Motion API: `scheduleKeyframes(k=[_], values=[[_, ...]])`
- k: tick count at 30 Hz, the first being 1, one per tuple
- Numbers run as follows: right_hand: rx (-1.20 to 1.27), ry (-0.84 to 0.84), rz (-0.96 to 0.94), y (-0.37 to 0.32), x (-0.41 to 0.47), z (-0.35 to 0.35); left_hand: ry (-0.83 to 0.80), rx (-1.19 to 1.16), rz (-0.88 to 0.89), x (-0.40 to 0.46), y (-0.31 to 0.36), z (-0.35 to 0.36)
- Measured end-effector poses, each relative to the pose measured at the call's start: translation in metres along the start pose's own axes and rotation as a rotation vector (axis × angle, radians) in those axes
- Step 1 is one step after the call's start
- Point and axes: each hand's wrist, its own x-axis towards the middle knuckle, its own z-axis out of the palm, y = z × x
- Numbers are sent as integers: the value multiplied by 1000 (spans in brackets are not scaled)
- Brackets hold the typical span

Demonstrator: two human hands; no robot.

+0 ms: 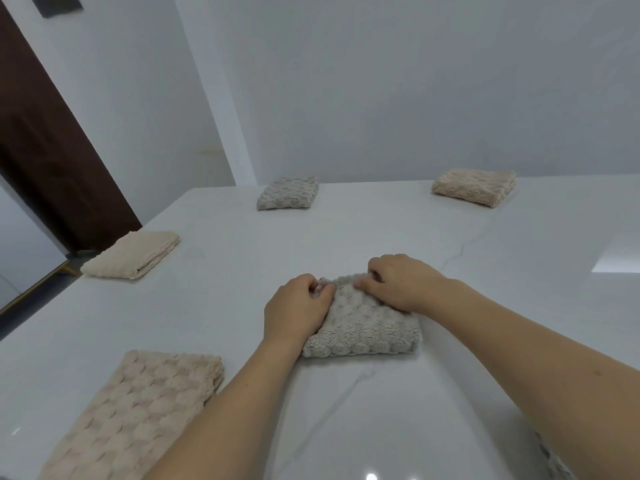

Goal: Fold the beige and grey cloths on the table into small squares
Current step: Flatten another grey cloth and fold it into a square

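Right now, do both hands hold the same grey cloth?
Yes, the left hand and the right hand both grip the far edge of the folded grey cloth.

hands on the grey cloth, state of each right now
Left hand: fingers curled, pinching the grey cloth at its far edge.
Right hand: also curled, gripping the same edge.

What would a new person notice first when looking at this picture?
First, the two hands, left hand and right hand, which pinch the far edge of a folded grey cloth in the middle of the white table. Next, the larger beige cloth lying near left, not yet a small square.
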Motion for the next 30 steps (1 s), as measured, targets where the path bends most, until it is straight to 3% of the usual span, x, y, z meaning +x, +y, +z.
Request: scheduleKeyframes(k=[8,15,23,26,30], values=[[-77,-92,-87,2,2,-8,9,-99,-10,0,-3,0],[-72,149,-72,12,-20,17,-72,-260,-67,2,-6,0],[-21,242,-41,16,-19,25,-290,-850,-199,-1,0,-22],[-19,258,-10,16,-19,26,-355,-817,-243,-10,-3,-31],[-4,247,-1,17,-18,26,-312,-646,-183,-30,-11,-26]])
